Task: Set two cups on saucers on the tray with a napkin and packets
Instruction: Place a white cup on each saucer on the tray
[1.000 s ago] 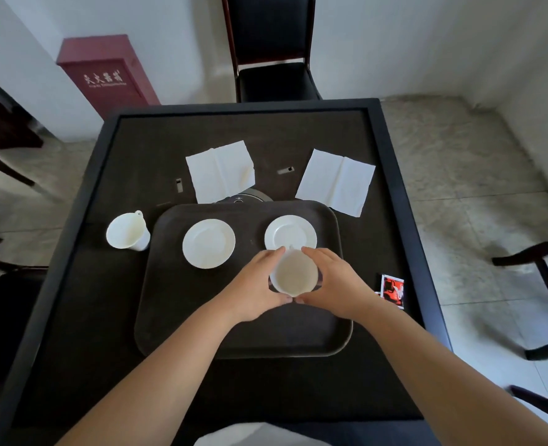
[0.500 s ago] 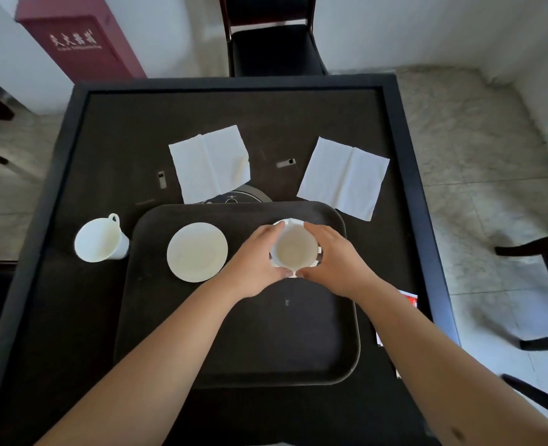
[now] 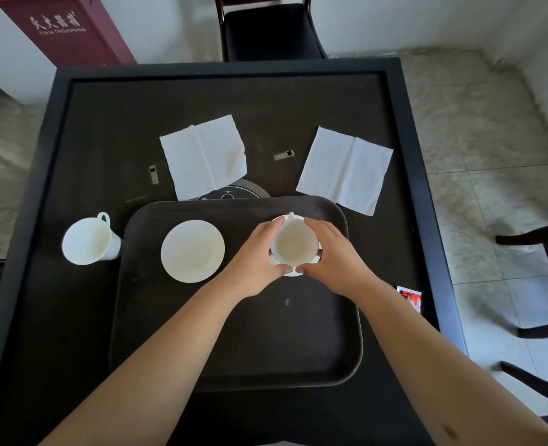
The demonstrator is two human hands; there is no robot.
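saucer [image 3: 293, 272] mostly hidden under cup [image 3: 295, 243], packet [image 3: 411, 297] half-covered

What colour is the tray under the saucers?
The tray is dark brown, nearly black, plain with no pattern; the head view shows it.

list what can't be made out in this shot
- Head view: right saucer mostly hidden by the held cup and both hands, left, right.
- Red packet: print too small.
- Round device: covered by tray and left napkin.
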